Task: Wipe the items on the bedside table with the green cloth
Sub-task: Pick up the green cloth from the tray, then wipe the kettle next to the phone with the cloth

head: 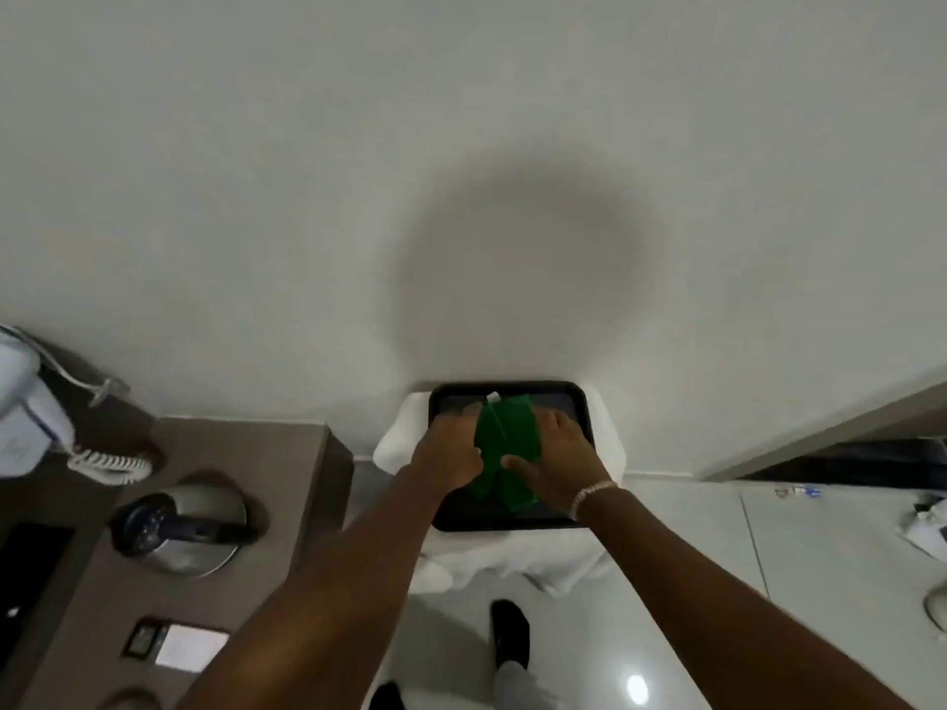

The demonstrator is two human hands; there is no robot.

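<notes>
Head view: we have both hands on the green cloth [505, 445], which lies on a black tray [512, 522]; left hand [448, 453] and right hand [551, 456] fingers curl on its edges, likely to gather it. Kettle [179, 527] sits left on the worktop [287, 484]; fingertips blur.

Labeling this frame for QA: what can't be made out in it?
- Head view: green cloth, its sides covered by left hand and right hand.
- Telephone, cut by the left edge.
- Small items on the floor at right, too small to identify.
- Black tray surface, largely hidden.
</notes>
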